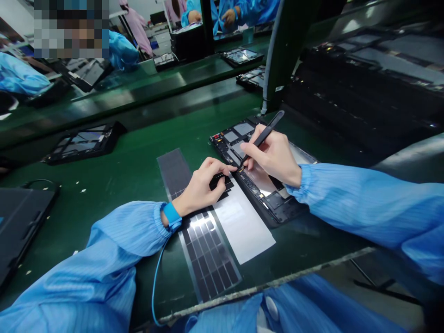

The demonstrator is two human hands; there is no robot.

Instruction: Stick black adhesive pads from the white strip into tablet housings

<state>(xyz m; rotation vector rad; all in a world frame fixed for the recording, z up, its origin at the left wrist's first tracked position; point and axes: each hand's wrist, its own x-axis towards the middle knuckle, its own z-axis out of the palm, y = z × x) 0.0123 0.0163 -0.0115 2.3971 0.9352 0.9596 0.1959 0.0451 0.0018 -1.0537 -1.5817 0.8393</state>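
My right hand (pixel 272 155) grips a pair of black tweezers (pixel 268 132), their tips down at the near-left edge of an opened tablet-like device (pixel 277 208). Grey panels and small circuit parts show inside the device; my right hand covers part of it. Close to the tweezer tips, my left hand (pixel 203 185) stretches its index finger to the device's edge, thumb apart, with nothing seen held. Beneath that hand lie a white sheet (pixel 243 222) with black strips at its top and a clear sheet of dark rectangular stickers (pixel 211 254).
Another device (pixel 83 141) lies at the back left, and a dark case (pixel 24 226) at the left edge. Stacked black device trays (pixel 364 92) fill the right side. A blue cord (pixel 155 282) runs from my left wristband. Across the bench, co-workers in blue sleeves (pixel 21 74) handle devices.
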